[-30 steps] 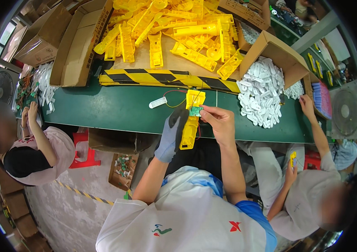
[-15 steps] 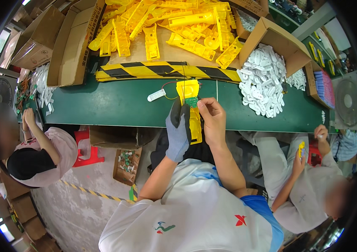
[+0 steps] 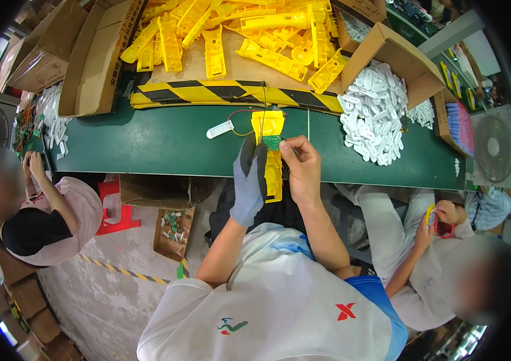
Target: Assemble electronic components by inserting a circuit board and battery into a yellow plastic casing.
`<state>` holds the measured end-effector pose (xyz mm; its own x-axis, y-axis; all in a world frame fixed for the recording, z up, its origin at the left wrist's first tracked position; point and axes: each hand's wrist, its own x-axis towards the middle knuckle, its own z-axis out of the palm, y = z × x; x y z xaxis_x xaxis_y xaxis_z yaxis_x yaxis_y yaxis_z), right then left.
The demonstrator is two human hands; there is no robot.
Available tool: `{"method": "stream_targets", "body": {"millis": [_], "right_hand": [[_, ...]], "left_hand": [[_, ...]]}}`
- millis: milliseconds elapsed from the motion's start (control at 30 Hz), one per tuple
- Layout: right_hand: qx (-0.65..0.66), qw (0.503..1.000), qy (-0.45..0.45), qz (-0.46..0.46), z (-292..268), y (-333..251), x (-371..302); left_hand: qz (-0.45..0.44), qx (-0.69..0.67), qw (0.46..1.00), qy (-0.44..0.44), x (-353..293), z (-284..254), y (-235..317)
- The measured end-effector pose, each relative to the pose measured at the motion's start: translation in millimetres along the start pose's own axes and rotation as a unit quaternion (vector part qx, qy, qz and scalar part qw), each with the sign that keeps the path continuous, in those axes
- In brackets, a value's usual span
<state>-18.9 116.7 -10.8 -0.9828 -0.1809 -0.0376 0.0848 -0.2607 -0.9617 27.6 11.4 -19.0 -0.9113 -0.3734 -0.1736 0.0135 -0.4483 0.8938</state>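
Note:
My left hand (image 3: 249, 180), in a grey glove with dark fingers, is closed around the left side of a long yellow plastic housing (image 3: 274, 175) at the table's near edge. Across the housing's middle lies a small green circuit board (image 3: 272, 142). My bare right hand (image 3: 302, 167) pinches at the board's right edge with thumb and forefinger. Thin red and yellow wires run from the housing's upper part to a small white oblong piece (image 3: 220, 129), which rests on the green table. Part of the housing is hidden behind the gloved fingers.
Beyond the striped barrier (image 3: 207, 94) lies a heap of yellow housings (image 3: 214, 54). White plastic parts (image 3: 371, 114) spill from a cardboard box (image 3: 392, 60) at right. Co-workers sit on both sides. A box of small boards (image 3: 174, 231) stands on the floor at left.
My hands keep their hold on the housing and board with little movement. The whole view has shifted slightly. At right, the co-worker's raised hand has come down to the yellow piece in the other hand.

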Motion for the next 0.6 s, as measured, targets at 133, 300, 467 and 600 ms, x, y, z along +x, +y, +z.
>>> {"method": "stream_targets", "body": {"millis": [133,300,467,600], "right_hand": [[-0.023,0.999,0.024,-0.014,2.9,1.6,-1.8],[-0.064,0.998,-0.014,-0.001,-1.5,0.4,0.7],[-0.105,0.993,-0.054,-0.022,-7.2,-4.9,4.6],[-0.157,0.983,-0.083,-0.034,-7.7,-7.5,3.1]], "left_hand": [[-0.017,-0.031,0.999,-0.012,6.4,-6.1,-9.5],[-0.008,0.025,1.000,0.000,8.9,-7.9,-10.8],[-0.001,0.050,0.998,-0.024,7.7,-7.4,-3.8],[-0.040,0.012,0.998,-0.043,5.0,-6.0,3.2]]}}
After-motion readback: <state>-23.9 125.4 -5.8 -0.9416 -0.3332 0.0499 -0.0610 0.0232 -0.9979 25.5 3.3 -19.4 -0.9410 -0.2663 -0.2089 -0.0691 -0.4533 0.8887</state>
